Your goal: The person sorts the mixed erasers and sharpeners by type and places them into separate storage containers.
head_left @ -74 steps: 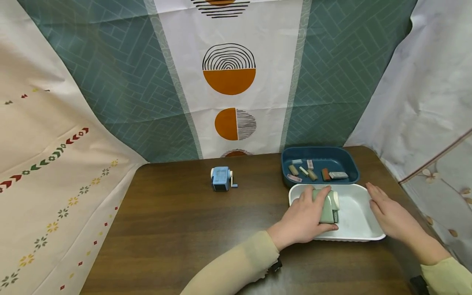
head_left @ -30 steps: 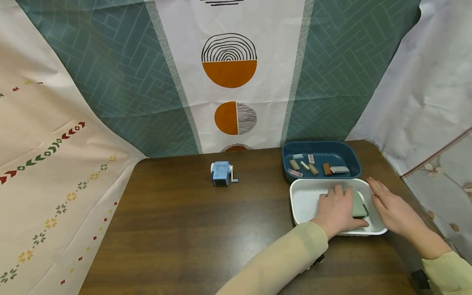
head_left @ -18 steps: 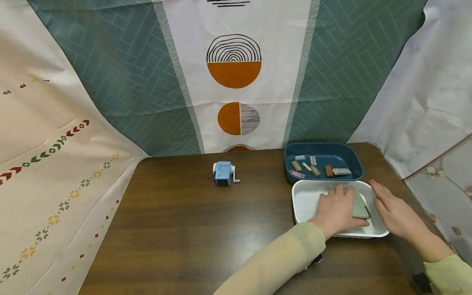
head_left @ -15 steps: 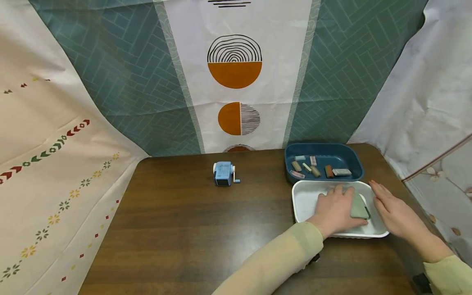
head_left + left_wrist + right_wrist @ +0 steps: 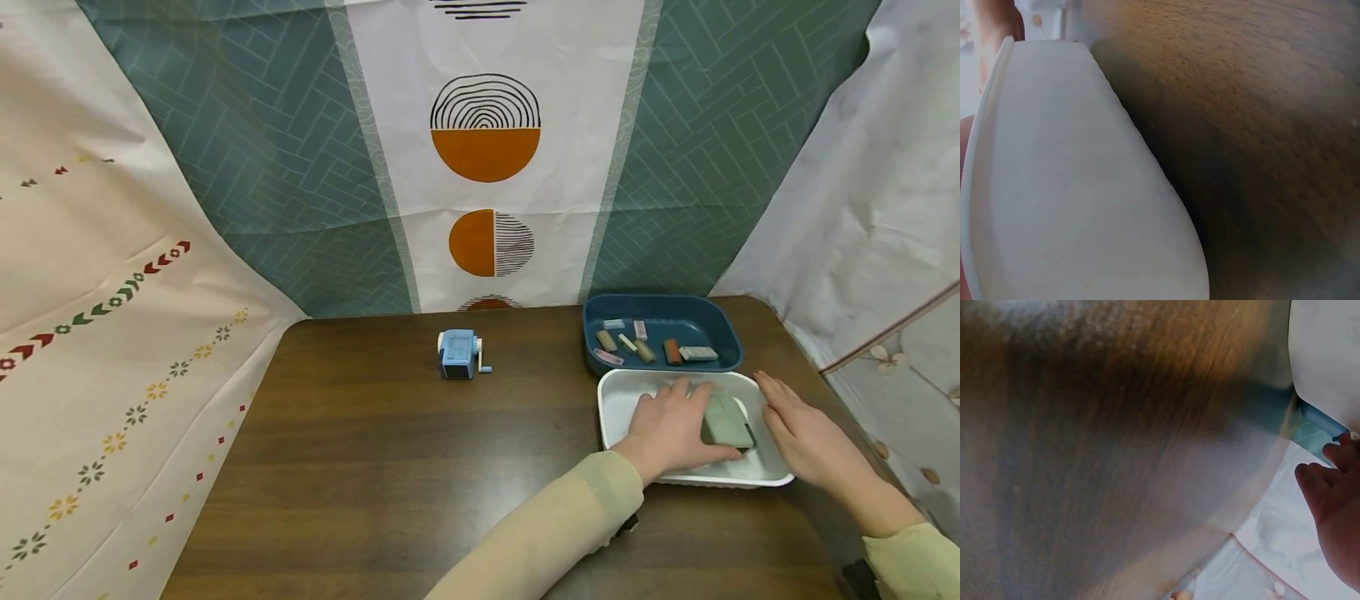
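Observation:
A green pencil sharpener [image 5: 726,420] with a cream round part lies in the right half of the white tray [image 5: 618,412]. My left hand [image 5: 671,425] is over the tray just left of it, fingers spread and thumb reaching along its near side. Whether the thumb touches it, I cannot tell. My right hand [image 5: 813,437] rests at the tray's right end with straight fingers; in the right wrist view that hand [image 5: 1341,519] shows beside the tray wall [image 5: 1329,356]. The left wrist view is mostly the tray's outer side [image 5: 1079,169].
Behind the white tray stands a blue tray [image 5: 720,333] with several small erasers [image 5: 699,353]. A blue crank pencil sharpener [image 5: 458,354] stands farther left on the brown wooden table [image 5: 390,467]. Fabric curtains [image 5: 480,192] hang along the back and sides.
My left hand carried the green pencil sharpener rightward within the white tray, then loosened its grip and drew slightly left of it. My right hand stayed at the tray's right end.

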The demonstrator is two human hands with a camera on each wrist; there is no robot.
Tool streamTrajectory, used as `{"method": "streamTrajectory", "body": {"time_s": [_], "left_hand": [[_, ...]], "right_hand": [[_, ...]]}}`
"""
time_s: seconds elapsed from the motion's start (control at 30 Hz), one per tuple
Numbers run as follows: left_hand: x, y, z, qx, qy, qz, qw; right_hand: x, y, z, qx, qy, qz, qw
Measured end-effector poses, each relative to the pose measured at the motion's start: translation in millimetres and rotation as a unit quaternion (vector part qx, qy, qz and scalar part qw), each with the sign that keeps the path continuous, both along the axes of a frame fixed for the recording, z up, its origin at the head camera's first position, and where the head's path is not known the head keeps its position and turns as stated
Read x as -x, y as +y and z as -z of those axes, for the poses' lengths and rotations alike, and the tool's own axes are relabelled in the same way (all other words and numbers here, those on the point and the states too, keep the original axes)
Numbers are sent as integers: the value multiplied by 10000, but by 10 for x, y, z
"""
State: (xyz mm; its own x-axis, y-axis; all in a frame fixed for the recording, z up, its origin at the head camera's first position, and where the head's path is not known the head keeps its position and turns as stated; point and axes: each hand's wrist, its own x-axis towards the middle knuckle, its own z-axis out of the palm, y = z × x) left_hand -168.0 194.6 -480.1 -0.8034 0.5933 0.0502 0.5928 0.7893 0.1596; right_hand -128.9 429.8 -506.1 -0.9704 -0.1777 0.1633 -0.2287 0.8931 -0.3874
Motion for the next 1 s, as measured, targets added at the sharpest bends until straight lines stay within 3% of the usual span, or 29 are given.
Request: {"method": "streamTrajectory", "body": {"time_s": [0.57, 1.0], "left_hand": [[-1, -155, -154, -240, 97, 284, 9993], [19, -605, -236, -1072, -240, 370, 9933]], "right_hand": [[-7, -16, -27, 17, -231, 72, 9997], [-8, -5, -22, 20, -212, 58, 9998]]}}
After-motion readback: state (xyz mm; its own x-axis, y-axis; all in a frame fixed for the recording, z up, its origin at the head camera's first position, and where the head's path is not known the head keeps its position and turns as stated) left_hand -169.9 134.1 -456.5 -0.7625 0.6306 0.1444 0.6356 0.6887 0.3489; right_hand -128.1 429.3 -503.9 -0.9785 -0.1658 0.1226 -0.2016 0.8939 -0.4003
